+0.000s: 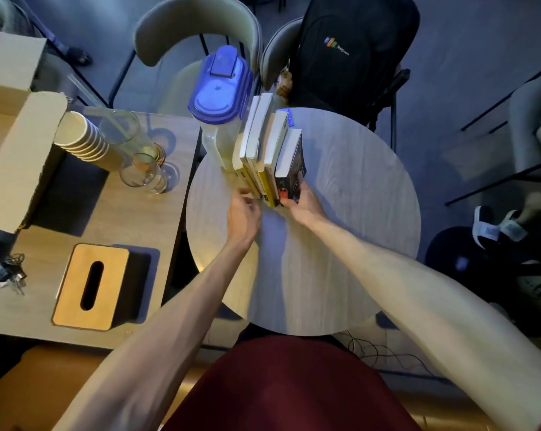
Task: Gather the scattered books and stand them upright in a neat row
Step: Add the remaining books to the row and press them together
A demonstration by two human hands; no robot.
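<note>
round table [340, 244]: books [269, 150] upright; left hand [242, 213] loosely open, right hand [303, 203] gripping dark book [291, 163]; backpack [350, 51] reads "shop".

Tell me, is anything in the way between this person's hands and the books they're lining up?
Nothing visible. The left hand is already at the near end of the row of books, and the right hand touches the dark book. The blue-lidded pitcher stands beside the row, on its left.

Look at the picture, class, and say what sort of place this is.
Probably a café or shared lounge: a small round table with padded chairs, a stack of paper cups beside drinking glasses, and a water jug.
</note>
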